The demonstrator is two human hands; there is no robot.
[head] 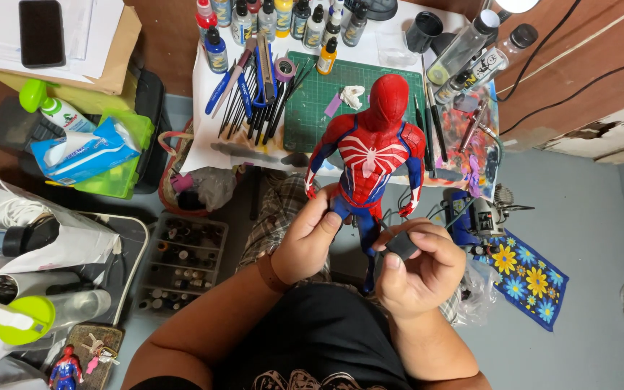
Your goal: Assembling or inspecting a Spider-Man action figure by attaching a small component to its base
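Two bare hands work on a red-and-blue figure (372, 155) held upright over the lap, just below the near edge of the cutting mat (312, 108). Left hand (308, 242) has its fingers wrapped around the figure's hip and thigh, steadying it. Right hand (417, 267) pinches a small dark block (401, 247) between thumb and fingertips, close beside the figure's leg. Judging by the brushes (258, 105) and paint bottles (283, 18) along the worktop's far edge, a touch-up seems underway; any further contact calls for a firm grip.
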